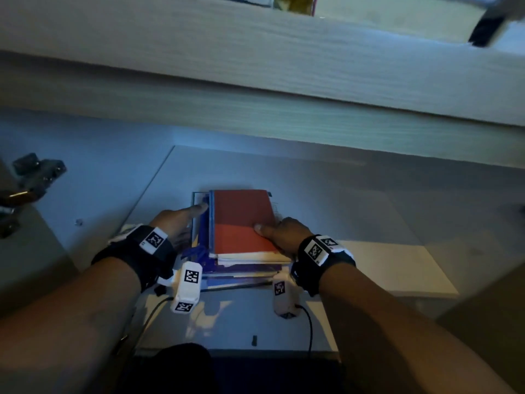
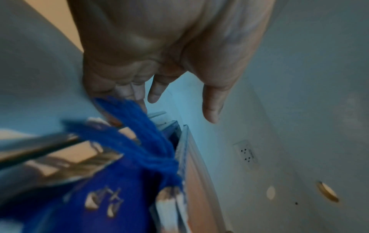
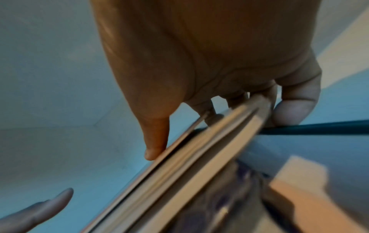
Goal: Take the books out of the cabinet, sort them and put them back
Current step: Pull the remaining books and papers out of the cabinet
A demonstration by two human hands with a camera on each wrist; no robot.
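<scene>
In the lower middle of the head view the stack of books (image 1: 241, 245) lay on the cabinet shelf (image 1: 341, 194), the left hand (image 1: 176, 223) flat with straight fingers against its left side, the right hand (image 1: 284, 234) gripping its right edge, thumb on the red cover; squaring it probably wanted even pressure from both sides.

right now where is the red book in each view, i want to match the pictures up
Head: the red book tops the stack at centre, inside the cabinet.
Left wrist: only its long edge shows, as an orange-brown strip running right of centre to the bottom.
Right wrist: only its thin cover edge shows, on the stack's upper left under the thumb.
Shared landmark: the right hand, thumb on that cover; it does not show in the left wrist view.
</scene>
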